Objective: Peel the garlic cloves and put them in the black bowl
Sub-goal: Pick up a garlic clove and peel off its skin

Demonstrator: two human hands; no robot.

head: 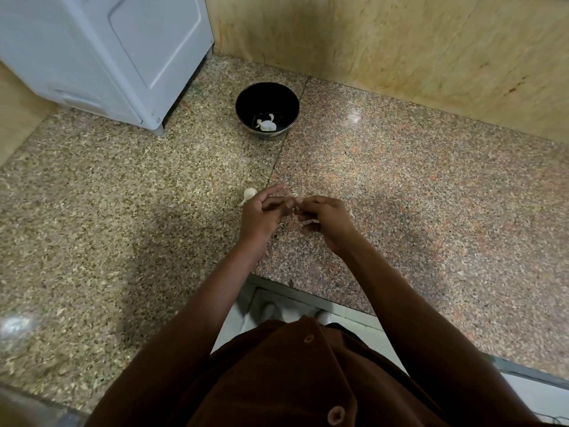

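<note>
Both hands meet low over the table (400,180), close to the front edge, which looks a sensible spot for peeling: scraps of skin fall on the stone and not into the bowl (267,110). The bowl stands well back, near the wall, out of the way of the work yet within a reach forward. Inside it lie a few white cloves (266,124), already peeled by the look of them.

One unpeeled clove (249,194) waits on the table just beside the left hand (261,212), likely next in turn.

The left hand has its fingers fairly straight, pointing toward the right hand (323,220). The right fingers curl in, and a pale scrap shows where the fingertips of the two hands meet, probably a clove or its skin. It is too small and blurred to say which hand has the grip on it, or how firmly.
</note>
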